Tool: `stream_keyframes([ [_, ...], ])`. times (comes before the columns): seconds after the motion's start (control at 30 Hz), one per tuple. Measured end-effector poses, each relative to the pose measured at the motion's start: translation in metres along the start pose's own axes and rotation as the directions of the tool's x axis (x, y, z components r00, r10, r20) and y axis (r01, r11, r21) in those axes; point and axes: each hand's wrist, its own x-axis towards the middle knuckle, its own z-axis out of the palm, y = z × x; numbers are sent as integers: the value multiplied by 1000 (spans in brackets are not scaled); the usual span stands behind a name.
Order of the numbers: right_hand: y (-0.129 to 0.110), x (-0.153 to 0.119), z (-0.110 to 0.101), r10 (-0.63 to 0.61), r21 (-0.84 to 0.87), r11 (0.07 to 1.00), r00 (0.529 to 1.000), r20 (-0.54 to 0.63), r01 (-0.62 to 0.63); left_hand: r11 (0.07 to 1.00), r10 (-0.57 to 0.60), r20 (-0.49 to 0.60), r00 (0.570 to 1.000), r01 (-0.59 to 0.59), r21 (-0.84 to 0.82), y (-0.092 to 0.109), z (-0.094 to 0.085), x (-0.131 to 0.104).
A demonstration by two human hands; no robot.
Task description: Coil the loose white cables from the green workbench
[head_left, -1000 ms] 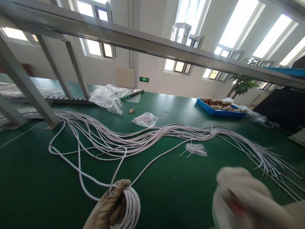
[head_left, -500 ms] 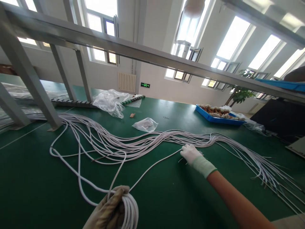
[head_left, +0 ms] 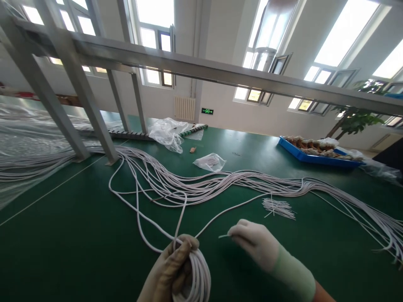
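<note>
Covering most of the room, the green table (head_left: 63,235) carries a long bundle of white cables (head_left: 220,184) that runs across it in soft waves. It looks light and limp, so it would sag if lifted at one point. Nearer lies a small heap of short ties (head_left: 278,207). The left hand (head_left: 171,272) is closed around a coil of white cable (head_left: 200,272), a sensible place to grip so the loops stay together. The right hand (head_left: 255,243) pinches one thin tie (head_left: 224,236) at its end; it seems stiff but slippery in gloves.
</note>
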Motion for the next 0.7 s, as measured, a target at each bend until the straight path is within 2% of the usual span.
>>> stream_keyframes([
  [0.07,-17,-1,11,-46,85,996,997,58,41,995,-84,35,996,85,-44,1,3,-3],
  [0.13,-29,-1,18,-76,90,994,994,76,69,995,-90,46,995,92,-29,3,5,-5],
  [0.23,-42,-1,23,-134,139,982,991,23,130,999,-41,3,999,41,2,10,11,-6],
  [0.3,-51,-1,25,-154,233,960,988,-31,156,999,-36,-31,999,37,22,14,15,-7],
  [0.37,-60,-1,27,-138,363,920,989,-54,148,999,-48,-7,999,48,21,16,16,-6],
  [0.47,-70,-1,33,-66,615,786,998,-23,66,998,-60,56,997,59,7,13,11,-3],
  [0.57,-74,-2,41,-47,847,530,996,70,-35,996,-80,61,995,82,-38,6,3,3],
  [0.6,-75,-2,43,-51,878,477,995,80,-46,993,-93,47,995,96,-67,4,2,4],
  [0.63,-77,-3,46,-35,879,475,997,67,-43,990,-105,28,994,107,-95,3,2,5],
  [0.7,-82,-5,51,87,795,603,996,11,-61,989,-105,-33,994,101,-107,3,5,5],
])
